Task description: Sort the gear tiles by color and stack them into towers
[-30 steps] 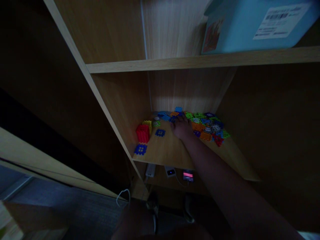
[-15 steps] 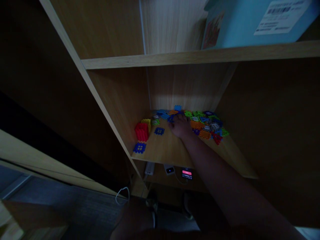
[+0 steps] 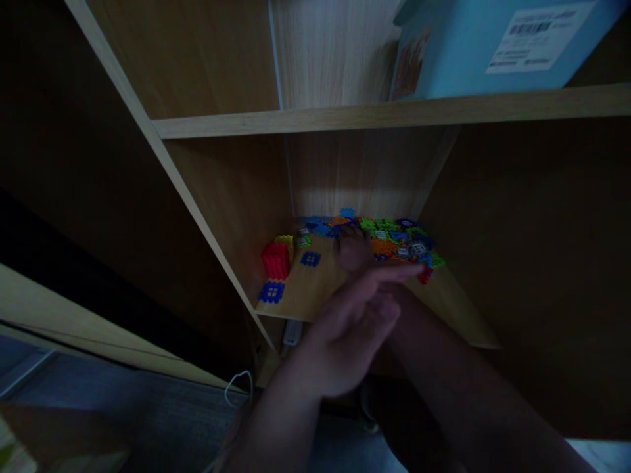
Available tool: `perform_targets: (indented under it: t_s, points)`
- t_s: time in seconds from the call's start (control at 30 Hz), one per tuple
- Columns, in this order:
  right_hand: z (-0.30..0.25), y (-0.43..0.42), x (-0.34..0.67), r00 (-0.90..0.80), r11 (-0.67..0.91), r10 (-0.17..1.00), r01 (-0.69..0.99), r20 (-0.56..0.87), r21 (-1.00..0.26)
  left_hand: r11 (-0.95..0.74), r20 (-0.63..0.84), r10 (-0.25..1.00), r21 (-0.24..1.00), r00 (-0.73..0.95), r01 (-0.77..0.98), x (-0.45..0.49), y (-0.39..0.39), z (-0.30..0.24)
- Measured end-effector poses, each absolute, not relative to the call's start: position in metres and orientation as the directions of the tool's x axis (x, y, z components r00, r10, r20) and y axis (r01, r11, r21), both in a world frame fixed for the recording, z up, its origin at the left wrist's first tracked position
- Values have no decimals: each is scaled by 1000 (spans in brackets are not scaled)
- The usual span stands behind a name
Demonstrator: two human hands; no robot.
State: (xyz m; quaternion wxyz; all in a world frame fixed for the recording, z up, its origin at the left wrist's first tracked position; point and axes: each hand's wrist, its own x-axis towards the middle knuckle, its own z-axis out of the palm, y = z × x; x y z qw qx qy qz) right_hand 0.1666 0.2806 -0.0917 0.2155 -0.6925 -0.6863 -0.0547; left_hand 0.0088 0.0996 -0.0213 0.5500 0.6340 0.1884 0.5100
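Head view: my right grip (image 3: 351, 249) sits curled on a heap of plastic interlocking tiles (image 3: 394, 235); I cannot tell whether it holds one. My left grip (image 3: 352, 335), fingers extended and empty, crosses nearer the camera, partly blocking my view. Right of the grips, a red tile (image 3: 424, 276) lies near the shelf's front edge (image 3: 458, 320), where a bump could knock it off. Left of them, bare shelf offers room.

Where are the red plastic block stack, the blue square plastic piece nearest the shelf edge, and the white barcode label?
Red plastic block stack (image 3: 275, 261): head view, on its side face.
Blue square plastic piece (image 3: 271, 292): head view, on its middle.
White barcode label (image 3: 537, 36): head view, on its middle.
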Motion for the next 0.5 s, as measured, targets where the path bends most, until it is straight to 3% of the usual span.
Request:
perform_targets:
  t_s: [0.03, 0.17, 0.33, 0.5]
  points:
    - [-89, 281, 168, 53, 36, 927, 972, 371, -231, -369, 442, 766, 897, 467, -243, 7, 110, -21]
    - [-76, 280, 174, 61, 108, 874, 943, 481, -315, -477, 452, 827, 879, 335, -10, 1, 164, -42]
    - [-69, 272, 185, 185, 258, 754, 799, 630, -544, -491, 461, 862, 863, 209, 122, -11, 212, -83]
    - [-75, 272, 185, 298, 316, 844, 398, 447, -861, -361, 358, 919, 933, 168, -15, -16, 233, -105]
